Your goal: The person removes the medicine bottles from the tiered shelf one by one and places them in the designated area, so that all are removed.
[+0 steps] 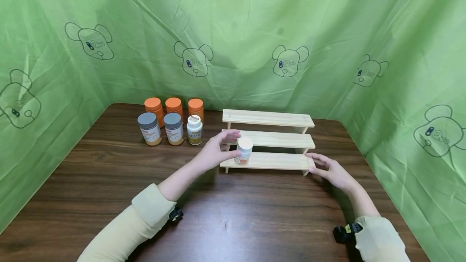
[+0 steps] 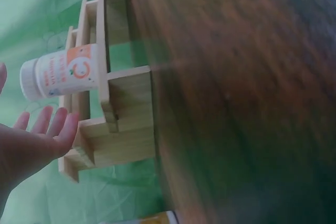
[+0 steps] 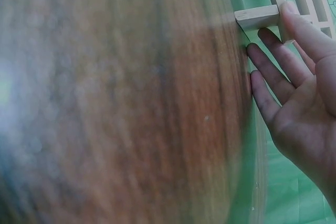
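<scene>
A white bottle point(image 1: 244, 151) with an orange and white label stands upright on the lowest step near the left end of a three-step wooden shelf point(image 1: 276, 161). My left hand point(image 1: 215, 148) is around it, thumb in front and fingers behind. In the left wrist view, a gap shows between the spread fingers point(image 2: 67, 124) and the bottle point(image 2: 63, 72). At the shelf's right end, my right hand point(image 1: 333, 173) holds the lowest board, thumb at the front edge and fingers at the end. The right wrist view shows the thumb point(image 3: 289, 11) against the board.
Left of the shelf stand several orange-lidded jars point(image 1: 174, 105) in a back row. In front of them are two grey-lidded jars point(image 1: 173, 128) and a white-capped bottle point(image 1: 194, 130). Green cloth point(image 1: 240, 31) walls the dark wooden table point(image 1: 233, 213) at the back and sides.
</scene>
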The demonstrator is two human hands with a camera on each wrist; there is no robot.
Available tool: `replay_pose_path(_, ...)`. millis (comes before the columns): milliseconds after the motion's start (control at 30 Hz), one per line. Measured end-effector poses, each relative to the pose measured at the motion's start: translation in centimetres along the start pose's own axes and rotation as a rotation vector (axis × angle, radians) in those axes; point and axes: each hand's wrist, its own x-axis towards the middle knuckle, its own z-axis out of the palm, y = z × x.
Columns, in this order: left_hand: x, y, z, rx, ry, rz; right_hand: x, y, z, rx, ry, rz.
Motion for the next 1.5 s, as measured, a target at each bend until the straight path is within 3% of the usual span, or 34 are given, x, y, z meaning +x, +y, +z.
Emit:
replay_pose_path(200, 0.4, -0.5, 0.6, -0.018, -0.003, -0.031, 0.0, 0.0, 0.0, -0.006, 0.001, -0.001)
replay_pose_path(600, 1.1, -0.8, 1.1, 0.003, -0.02, -0.016, 0.0, -0.2, -0.1, -0.008, -0.004, 0.0)
replay_pose_path(733, 0.7, 1.0, 1.1, 0.006, -0.038, -0.013, 0.0, -0.3, -0.2, 0.004, -0.01, 0.0)
replay_pose_path(833, 0.7, 1.2, 1.1, 0.004, -0.044, -0.016, 0.0, -0.3, -0.2, -0.001, -0.012, 0.0)
replay_pose_path(1033, 1.3, -0.9, 1.3, 0.006, -0.024, -0.002, -0.1, -0.3, -0.1, -0.019, -0.005, 0.008)
replay_pose_path(1500, 0.6, -0.3, 0.3, 0.058, -0.001, -0.016, -0.1, -0.5, -0.1, -0.006, -0.001, 0.008)
